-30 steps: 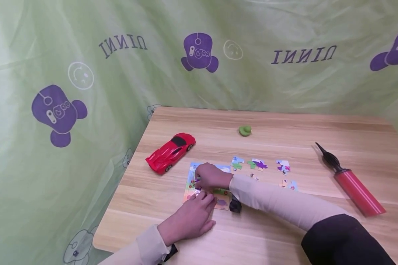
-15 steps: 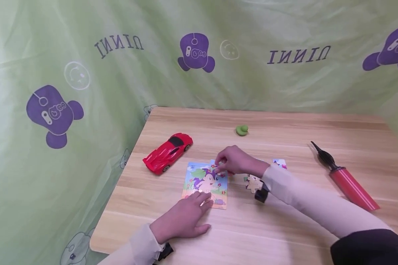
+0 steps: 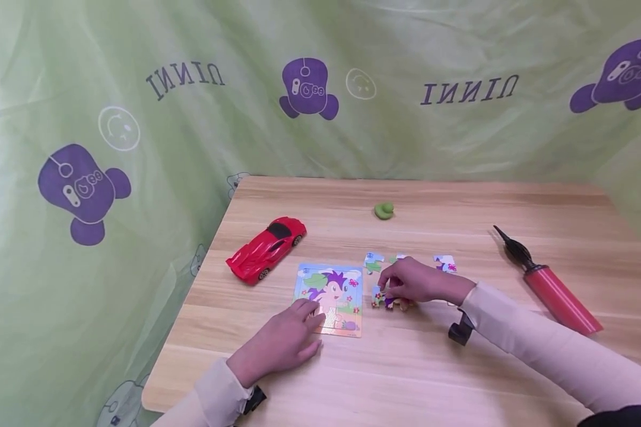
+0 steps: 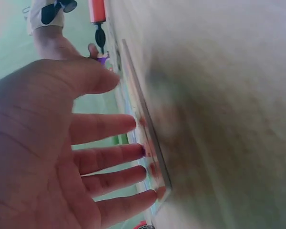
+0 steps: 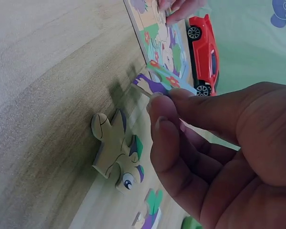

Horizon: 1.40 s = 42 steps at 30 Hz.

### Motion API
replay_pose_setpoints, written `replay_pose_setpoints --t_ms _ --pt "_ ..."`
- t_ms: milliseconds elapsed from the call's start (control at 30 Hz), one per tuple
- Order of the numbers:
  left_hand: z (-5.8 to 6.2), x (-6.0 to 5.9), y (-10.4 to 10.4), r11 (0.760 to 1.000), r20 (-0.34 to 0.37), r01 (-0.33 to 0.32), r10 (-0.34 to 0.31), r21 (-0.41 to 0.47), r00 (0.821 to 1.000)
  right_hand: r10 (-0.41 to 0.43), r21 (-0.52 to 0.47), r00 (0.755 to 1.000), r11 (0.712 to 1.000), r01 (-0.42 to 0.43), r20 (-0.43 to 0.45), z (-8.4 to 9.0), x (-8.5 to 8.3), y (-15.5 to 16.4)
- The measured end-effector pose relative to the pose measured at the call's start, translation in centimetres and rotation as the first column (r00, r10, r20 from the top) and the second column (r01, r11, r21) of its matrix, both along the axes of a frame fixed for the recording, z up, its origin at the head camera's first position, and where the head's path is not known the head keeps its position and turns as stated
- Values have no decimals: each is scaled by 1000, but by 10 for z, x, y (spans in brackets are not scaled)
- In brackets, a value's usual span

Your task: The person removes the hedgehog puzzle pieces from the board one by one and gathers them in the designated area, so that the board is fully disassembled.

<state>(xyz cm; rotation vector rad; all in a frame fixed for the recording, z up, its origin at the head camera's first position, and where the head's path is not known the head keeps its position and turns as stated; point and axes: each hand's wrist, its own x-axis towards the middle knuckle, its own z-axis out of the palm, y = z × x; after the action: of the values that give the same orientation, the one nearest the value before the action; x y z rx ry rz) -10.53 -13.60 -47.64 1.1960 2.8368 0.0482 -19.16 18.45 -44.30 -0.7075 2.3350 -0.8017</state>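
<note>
Head | right fingers [image 3: 389, 289] pinch puzzle piece [image 5: 163, 81] | left fingers [image 3: 305, 311] flat on puzzle board [image 3: 347, 308] | red car [image 3: 265, 248] beside

The right hand [image 3: 413, 281] is off the puzzle board [image 3: 329, 298] and now sits to its right, pinching a loose puzzle piece [image 5: 158, 81]. The board's pony picture is uncovered.

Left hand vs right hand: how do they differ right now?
The left hand lies with straight, spread fingers, fingertips pressing on the puzzle board; the right hand is curled, pinching a loose puzzle piece. The left hand touches the board's near-left part; the right hand is off the board, to its right, among loose pieces. Both wear beige sleeves and work over the wooden table.
</note>
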Motion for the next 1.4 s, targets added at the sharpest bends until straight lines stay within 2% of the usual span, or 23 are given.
replay_pose_setpoints --t_ms 200,400,533,633,733,800,867,967,1067,1100,1167,1233,1300,1400 --pt "-2 4 -1 999 38 -11 13 -47 999 48 13 999 999 -48 9 -3 9 7" --pt "-1 6 -5 999 41 -19 20 -34 999 86 6 996 996 -86 -18 -15 17 -8" --pt "-1 8 -15 998 76 -61 62 -10 995 83 32 996 996 -82 -31 -16 11 -22" --pt "1 11 -23 996 90 -89 89 0 992 51 44 998 998 -49 -38 -13 1 -30" --pt "1 15 -29 995 103 -98 96 12 990 42 65 993 997 -35 -115 -11 -10 -36" --pt "1 16 -31 995 112 -96 94 15 989 39 92 981 995 -22 -188 -10 -15 -39" --pt "2 17 -32 995 123 -94 92 17 988 41 132 959 991 -4 -282 -10 -17 -40" --pt "3 16 -32 996 129 -85 83 12 988 41 172 899 984 38 -435 -12 -13 -41" --pt "4 14 -31 997 124 -71 70 7 990 29 142 830 988 61 -557 -13 -3 -45" --pt "5 13 -31 998 121 -68 67 4 990 25 124 823 991 56 -568 -13 1 -48" --pt "6 11 -31 998 117 -65 64 3 991 39 90 829 996 14 -558 -12 10 -58" --pt "5 11 -32 997 123 -71 71 2 990 90 84 841 995 -52 -533 -11 19 -72" --pt "4 12 -32 997 135 -82 81 4 987 152 111 853 988 -111 -500 -14 26 -86" --pt "0 14 -31 996 143 -89 86 15 986 210 179 849 974 -139 -485 -20 35 -103"
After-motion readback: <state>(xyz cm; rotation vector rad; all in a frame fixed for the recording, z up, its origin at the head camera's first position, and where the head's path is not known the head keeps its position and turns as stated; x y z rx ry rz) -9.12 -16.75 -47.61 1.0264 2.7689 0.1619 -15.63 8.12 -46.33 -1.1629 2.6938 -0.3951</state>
